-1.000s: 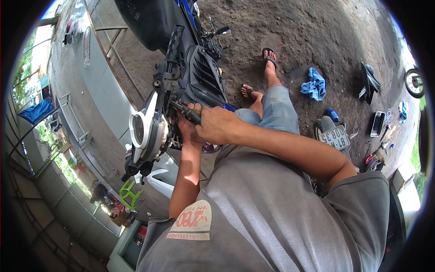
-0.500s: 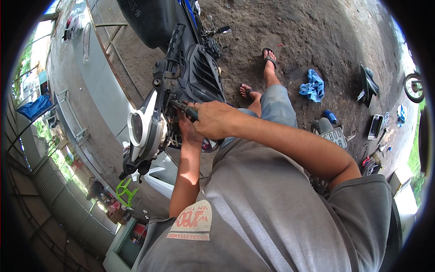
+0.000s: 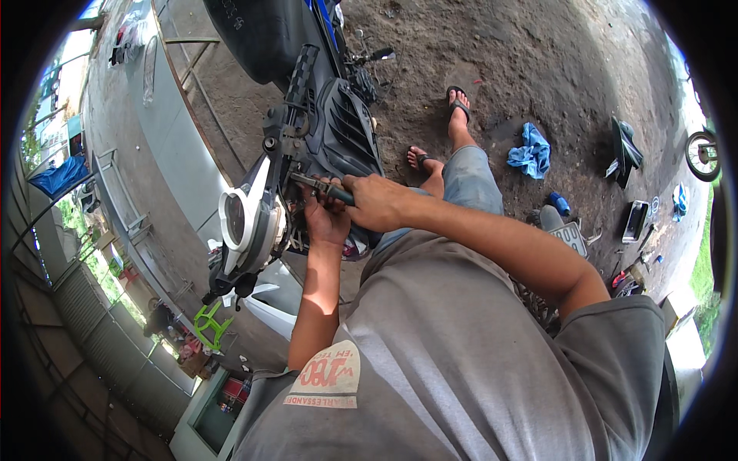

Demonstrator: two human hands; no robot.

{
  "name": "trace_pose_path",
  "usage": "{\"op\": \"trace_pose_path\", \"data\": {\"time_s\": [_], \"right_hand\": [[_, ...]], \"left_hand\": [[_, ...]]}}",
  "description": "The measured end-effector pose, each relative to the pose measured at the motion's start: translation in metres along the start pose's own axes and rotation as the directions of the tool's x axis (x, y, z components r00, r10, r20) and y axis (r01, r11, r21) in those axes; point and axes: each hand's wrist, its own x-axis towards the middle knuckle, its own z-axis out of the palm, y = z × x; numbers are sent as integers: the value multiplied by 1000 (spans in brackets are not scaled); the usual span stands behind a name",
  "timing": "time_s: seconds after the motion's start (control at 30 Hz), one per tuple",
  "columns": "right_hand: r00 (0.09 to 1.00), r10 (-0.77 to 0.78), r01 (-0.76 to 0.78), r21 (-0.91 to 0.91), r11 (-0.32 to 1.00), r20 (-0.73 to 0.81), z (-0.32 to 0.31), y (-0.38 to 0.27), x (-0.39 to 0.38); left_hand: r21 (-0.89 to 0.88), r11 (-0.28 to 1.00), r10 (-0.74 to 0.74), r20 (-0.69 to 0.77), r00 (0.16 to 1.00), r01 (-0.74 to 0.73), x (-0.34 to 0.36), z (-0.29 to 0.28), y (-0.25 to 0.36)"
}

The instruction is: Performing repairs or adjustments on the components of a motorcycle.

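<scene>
My right hand (image 3: 378,203) is closed around a green-handled hand tool (image 3: 338,192). The tool's grey metal end points left, toward the handlebar area of a partly stripped motorcycle (image 3: 344,127). Just below it, my left hand (image 3: 327,223) has its fingers curled up against the tool's front part, behind the white-rimmed headlight unit (image 3: 234,219). What the left fingers pinch is hidden. Wiring (image 3: 294,230) shows between the headlight and my left hand. The black handlebar grip (image 3: 302,73) lies beyond my hands.
A glass-topped grey table (image 3: 165,131) stands at left. On the dirt floor at right lie a blue cloth (image 3: 530,151), a blue can (image 3: 560,203), a black plastic part (image 3: 626,150) and a rectangular tray (image 3: 635,221). A licence plate (image 3: 570,238) is close to my right arm.
My right hand has shifted slightly right and turned, so more of the tool shows. The left hand stays almost in place behind the headlight.
</scene>
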Motion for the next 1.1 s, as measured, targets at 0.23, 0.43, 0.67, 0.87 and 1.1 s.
{"op": "trace_pose_path", "data": {"time_s": [0.23,0.43,0.67,0.87,1.1], "right_hand": [[998,13,-10,-47,999,68,-11,-11,-14],[981,161,-191,-352,916,-113,-29,45,-35],[808,339,-541,-377,752,-482,-104,200,-27],[789,419,-600,-416,683,-449,-165,285,-27],[705,408,-680,-389,622,-580,-211,351,-25]], "left_hand": [[16,999,49,-102,994,-47,-11,16,-2],[70,980,189,-36,981,-187,-42,18,-5],[98,952,302,-176,937,-289,-57,39,-4],[186,907,419,-295,859,-379,-51,57,-9],[324,887,444,-404,800,-329,-35,73,-36]]}}
